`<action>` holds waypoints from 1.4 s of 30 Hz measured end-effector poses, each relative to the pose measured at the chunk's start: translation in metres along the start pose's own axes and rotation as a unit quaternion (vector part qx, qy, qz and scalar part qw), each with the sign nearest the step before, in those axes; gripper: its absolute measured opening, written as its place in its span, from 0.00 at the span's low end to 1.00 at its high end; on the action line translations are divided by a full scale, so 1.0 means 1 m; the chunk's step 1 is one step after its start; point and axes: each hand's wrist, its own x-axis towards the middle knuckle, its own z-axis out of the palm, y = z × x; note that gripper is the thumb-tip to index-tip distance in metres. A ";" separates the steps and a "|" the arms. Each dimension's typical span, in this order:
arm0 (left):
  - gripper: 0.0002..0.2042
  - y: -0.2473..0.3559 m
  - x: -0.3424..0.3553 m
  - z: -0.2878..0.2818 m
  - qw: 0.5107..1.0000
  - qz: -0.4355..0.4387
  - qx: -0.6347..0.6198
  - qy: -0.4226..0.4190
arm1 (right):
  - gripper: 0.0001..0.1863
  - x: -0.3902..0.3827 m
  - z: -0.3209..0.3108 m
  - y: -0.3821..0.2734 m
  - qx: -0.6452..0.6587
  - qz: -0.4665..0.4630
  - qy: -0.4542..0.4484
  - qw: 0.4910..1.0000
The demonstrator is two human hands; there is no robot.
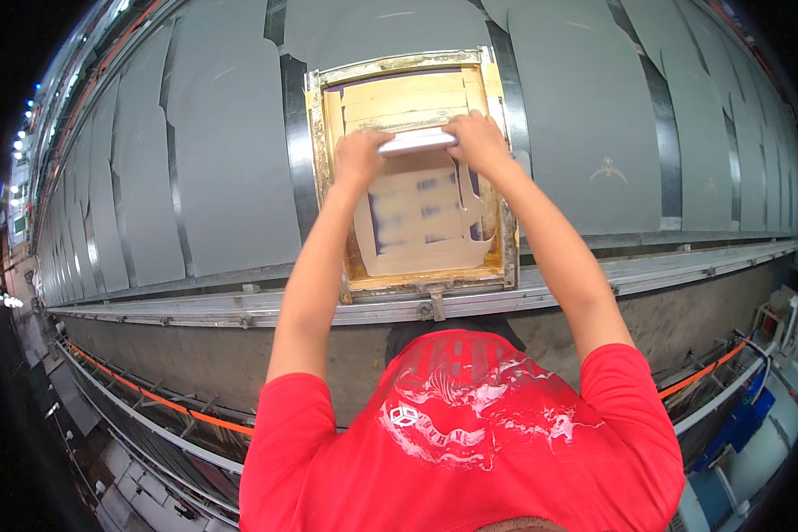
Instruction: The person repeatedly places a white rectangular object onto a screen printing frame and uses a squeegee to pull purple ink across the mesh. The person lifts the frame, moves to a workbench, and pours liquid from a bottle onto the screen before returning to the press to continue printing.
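Note:
Both my hands grip a light metal squeegee bar (417, 140) lying crosswise over the upper half of a screen frame (510, 248) with yellowed, stained edges. The fingers of my left hand (360, 155) are closed on the bar's left end. My right hand (474, 142) holds its right end. Inside the frame, the screen's surface (399, 253) has a tan coating, with blurry dark blue marks below the bar and pale yellow strips above it. A bracket (431, 304) sits at the frame's near edge. My forearms reach up from the lower edge on either side of the frame.
Long rows of grey panels (213, 151) with shiny metal strips run left and right of the frame. A metal rail (647, 266) runs along their near edge. Orange cables or rails (168, 403) lie lower at both sides. Blue and white equipment (740, 417) is at the lower right.

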 end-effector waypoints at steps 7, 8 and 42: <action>0.21 0.045 -0.129 0.014 1.000 0.024 -0.001 0.011 | 0.23 -0.125 0.054 -0.026 0.084 -0.009 0.054 0.995; 0.21 0.049 -0.138 0.013 0.999 0.029 0.010 0.018 | 0.23 -0.133 0.053 -0.031 0.074 -0.014 0.052 0.996; 0.21 0.076 -0.199 0.039 0.998 0.035 0.026 0.050 | 0.13 -0.071 0.102 0.129 0.354 0.199 0.295 0.865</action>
